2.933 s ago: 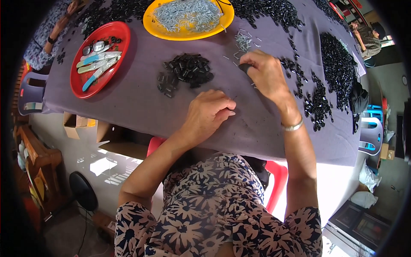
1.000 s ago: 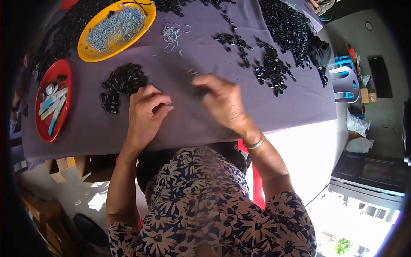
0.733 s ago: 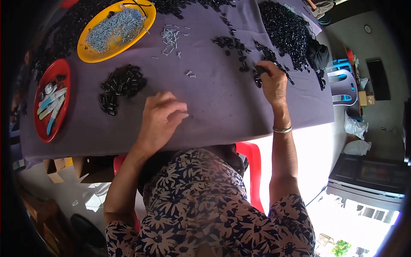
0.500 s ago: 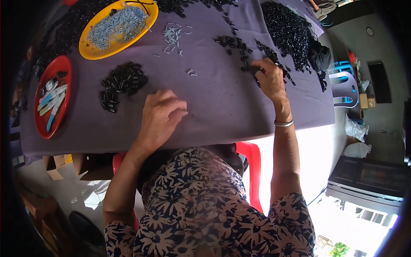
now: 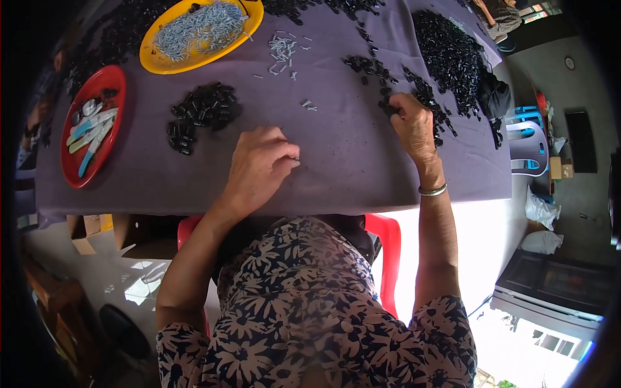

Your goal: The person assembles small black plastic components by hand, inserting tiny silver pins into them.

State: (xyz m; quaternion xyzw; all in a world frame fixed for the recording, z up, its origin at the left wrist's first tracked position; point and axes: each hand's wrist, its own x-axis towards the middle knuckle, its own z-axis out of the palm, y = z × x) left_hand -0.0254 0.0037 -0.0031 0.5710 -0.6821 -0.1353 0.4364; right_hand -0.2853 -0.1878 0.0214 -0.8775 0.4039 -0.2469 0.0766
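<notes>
My left hand (image 5: pixel 262 161) hovers over the near part of the purple cloth, its thumb and fingers pinched together. Something tiny and pale may show at its fingertips, too small to name. To its left lies a heap of small black cylindrical pieces (image 5: pixel 204 110). My right hand (image 5: pixel 414 126), with a bangle (image 5: pixel 433 190) on the wrist, is closed at the near end of a scattered row of black pieces (image 5: pixel 369 66); what its fingers hold is hidden. Between the hands and farther off lie a few small silvery pins (image 5: pixel 309 105) and a looser cluster of pins (image 5: pixel 282 50).
A yellow oval tray (image 5: pixel 150 63) full of silvery pins stands at the far left. Nearer, a red oval tray (image 5: pixel 115 139) holds several knives. A large mound of black pieces (image 5: pixel 449 55) covers the far right. A red chair (image 5: pixel 391 258) is under me.
The whole view has shifted slightly, with the table appearing higher and farther right. My left hand stays pinched; my right hand has drawn slightly nearer from the black pieces, fingers still closed.
</notes>
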